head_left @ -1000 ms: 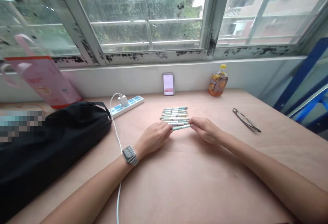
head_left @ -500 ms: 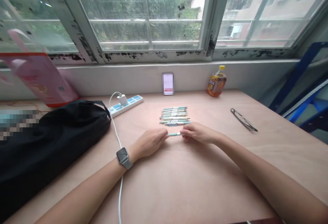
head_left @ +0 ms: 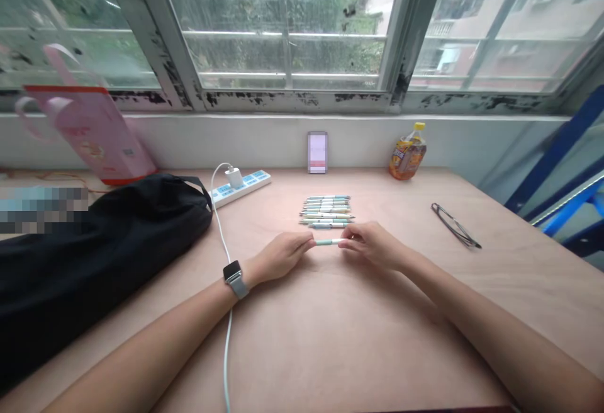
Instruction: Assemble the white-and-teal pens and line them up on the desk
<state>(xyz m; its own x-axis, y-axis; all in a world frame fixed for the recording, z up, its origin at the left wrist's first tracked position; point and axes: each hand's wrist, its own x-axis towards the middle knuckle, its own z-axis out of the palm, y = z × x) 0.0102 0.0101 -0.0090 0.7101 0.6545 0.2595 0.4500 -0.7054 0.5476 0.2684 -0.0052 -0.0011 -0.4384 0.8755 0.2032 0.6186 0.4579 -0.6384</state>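
Pen: held level off my row, at 6 o'clock from it, between my hands.
Left hand: I have it pinched shut on the pen's left end.
Right hand: pinched shut on the right end, fingers nearly meeting around the barrel.
Row of pens: side by side on the table, just above the hands, at 12 o'clock.
Around: watch on my left wrist; power strip at 10 o'clock; black bag at 9; bottle at 1; glasses at 2.
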